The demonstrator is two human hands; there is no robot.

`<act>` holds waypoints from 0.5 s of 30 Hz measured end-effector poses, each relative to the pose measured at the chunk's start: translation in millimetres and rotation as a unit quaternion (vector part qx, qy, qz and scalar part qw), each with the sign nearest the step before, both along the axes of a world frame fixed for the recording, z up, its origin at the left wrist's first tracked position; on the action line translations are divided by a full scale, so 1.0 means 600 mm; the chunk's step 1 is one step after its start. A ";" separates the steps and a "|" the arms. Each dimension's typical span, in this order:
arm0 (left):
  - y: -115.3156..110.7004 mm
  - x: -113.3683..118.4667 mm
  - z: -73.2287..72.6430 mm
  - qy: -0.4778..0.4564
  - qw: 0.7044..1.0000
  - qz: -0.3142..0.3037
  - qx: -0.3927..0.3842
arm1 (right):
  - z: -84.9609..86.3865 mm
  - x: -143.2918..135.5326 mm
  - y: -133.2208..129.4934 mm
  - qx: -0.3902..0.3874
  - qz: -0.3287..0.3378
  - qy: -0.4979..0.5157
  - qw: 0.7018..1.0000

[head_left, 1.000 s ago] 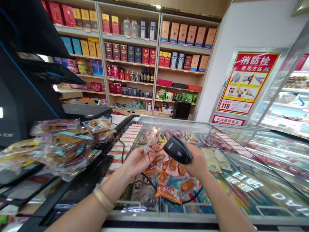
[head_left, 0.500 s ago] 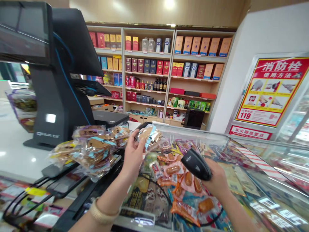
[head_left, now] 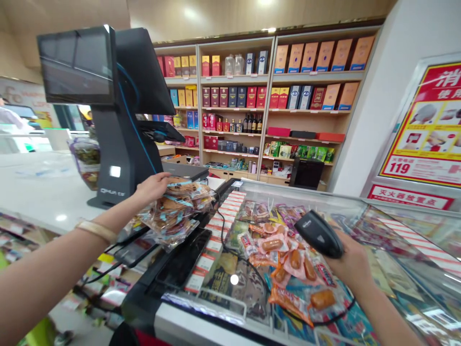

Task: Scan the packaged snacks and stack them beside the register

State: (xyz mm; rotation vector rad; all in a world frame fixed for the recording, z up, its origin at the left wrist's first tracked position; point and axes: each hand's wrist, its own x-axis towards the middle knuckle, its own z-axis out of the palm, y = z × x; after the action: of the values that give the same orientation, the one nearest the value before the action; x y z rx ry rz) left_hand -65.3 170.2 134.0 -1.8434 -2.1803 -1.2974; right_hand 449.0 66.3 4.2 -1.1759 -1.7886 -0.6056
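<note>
My left hand [head_left: 154, 188] is on the far left side of a pile of clear packets [head_left: 171, 214] of flat, round brown snacks with light-blue labels. Its fingers are closed on the edge of a snack packet [head_left: 183, 185] at the top; the fingertips are partly hidden. In my right hand [head_left: 347, 262] is a black barcode scanner [head_left: 319, 234], held above the glass-sided display case and pointing left. Below the scanner lie several wrapped sausages [head_left: 273, 245] in pink and orange wrappers. The scanner's black cable [head_left: 224, 230] loops over the case.
Behind the pile stands a black checkout terminal [head_left: 122, 134] on a white counter [head_left: 43, 178]. A black phone-like slab [head_left: 183, 259] lies at the display case's [head_left: 230, 315] left edge. Shelves of boxed goods [head_left: 234, 96] line the back wall; a red poster [head_left: 428, 120] hangs at right.
My left hand has moved left with a snack packet, from above the case to the pile. The view has turned left. My right hand still holds the scanner over the sausages.
</note>
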 end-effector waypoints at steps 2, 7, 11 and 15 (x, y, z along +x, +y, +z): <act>-0.007 -0.001 0.004 0.077 0.995 0.035 -0.057 | 0.001 0.003 0.002 0.002 -0.002 0.016 1.000; -0.023 0.032 0.016 0.182 0.982 0.036 0.041 | 0.014 0.005 0.000 -0.020 -0.028 0.062 0.998; -0.014 0.126 0.015 0.193 0.967 -0.126 0.104 | 0.023 0.006 -0.002 0.000 -0.059 0.110 0.992; 0.006 0.277 -0.019 0.156 0.928 -0.334 0.047 | 0.025 0.012 -0.001 -0.009 -0.097 0.143 0.985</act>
State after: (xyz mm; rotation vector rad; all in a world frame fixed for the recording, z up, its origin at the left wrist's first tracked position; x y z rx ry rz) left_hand 101.2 173.6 122.4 -2.6455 -1.3490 -1.0242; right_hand 456.1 65.6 19.0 -1.3854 -1.4526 -0.5031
